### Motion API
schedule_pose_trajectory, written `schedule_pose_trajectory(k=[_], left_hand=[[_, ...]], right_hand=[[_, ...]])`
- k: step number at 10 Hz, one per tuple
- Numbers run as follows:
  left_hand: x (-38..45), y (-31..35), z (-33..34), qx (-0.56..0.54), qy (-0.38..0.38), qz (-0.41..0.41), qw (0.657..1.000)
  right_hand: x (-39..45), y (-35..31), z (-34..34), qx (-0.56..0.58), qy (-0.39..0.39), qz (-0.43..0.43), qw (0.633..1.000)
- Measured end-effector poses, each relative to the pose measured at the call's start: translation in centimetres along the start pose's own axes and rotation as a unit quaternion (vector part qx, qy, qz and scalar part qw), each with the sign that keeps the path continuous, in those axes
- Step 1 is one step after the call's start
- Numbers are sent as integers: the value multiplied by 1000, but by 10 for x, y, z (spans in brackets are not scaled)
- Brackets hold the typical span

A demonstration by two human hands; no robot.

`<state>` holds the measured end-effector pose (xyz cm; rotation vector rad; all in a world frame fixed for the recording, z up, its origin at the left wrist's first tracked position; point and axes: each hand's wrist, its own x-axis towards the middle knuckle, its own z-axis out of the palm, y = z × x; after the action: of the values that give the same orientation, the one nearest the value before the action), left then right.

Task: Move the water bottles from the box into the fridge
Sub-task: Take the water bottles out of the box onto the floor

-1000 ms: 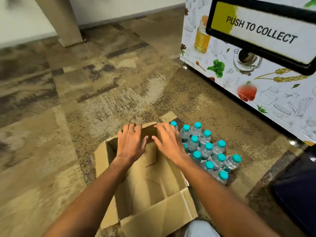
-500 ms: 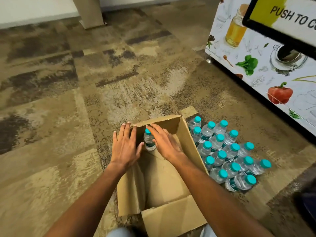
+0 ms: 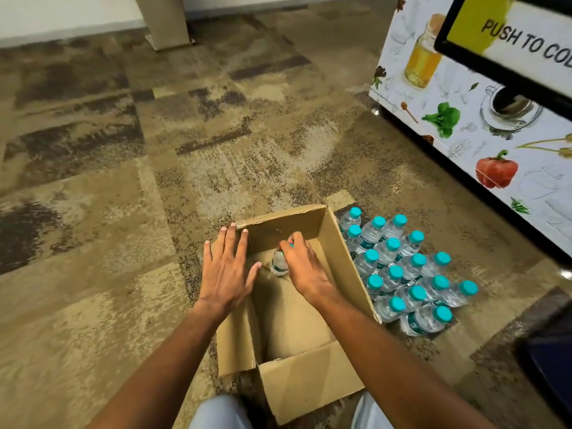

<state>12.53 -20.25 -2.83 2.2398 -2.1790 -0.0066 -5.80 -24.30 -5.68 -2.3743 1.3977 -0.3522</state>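
On patterned carpet the box (image 3: pixel 337 252) holds one bottle (image 3: pixel 279 264) at its 12 o'clock end, right hand (image 3: pixel 301 264) curled over its cap, left hand (image 3: pixel 227 270) flat and empty; light, slick plastic, probably best gripped mid-body

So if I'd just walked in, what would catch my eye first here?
Probably the cluster of water bottles with bright teal caps standing on the carpet, right of an open cardboard box. Next, the two bare arms reaching into that box: the right hand grips the top of a single bottle inside, while the left hand lies flat on the box's left edge. At upper right stands a white cabinet with food drawings.
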Motion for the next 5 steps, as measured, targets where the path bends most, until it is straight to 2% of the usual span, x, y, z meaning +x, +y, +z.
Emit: schedule_pose_trajectory(k=[1, 2, 3, 5], left_hand=[[-12, 14, -13, 0, 1, 10, 1000], [-22, 30, -26, 3, -4, 18, 1000], [-29, 45, -37, -10, 1, 20, 1000], [-51, 96, -62, -40, 20, 47, 998]], right_hand=[[-15, 0, -21, -29, -18, -5, 999], [-23, 4, -52, 3, 3, 62, 998], [-37, -1, -88, 34, 48, 52, 997], [-88, 3, -166, 19, 137, 22, 990]])
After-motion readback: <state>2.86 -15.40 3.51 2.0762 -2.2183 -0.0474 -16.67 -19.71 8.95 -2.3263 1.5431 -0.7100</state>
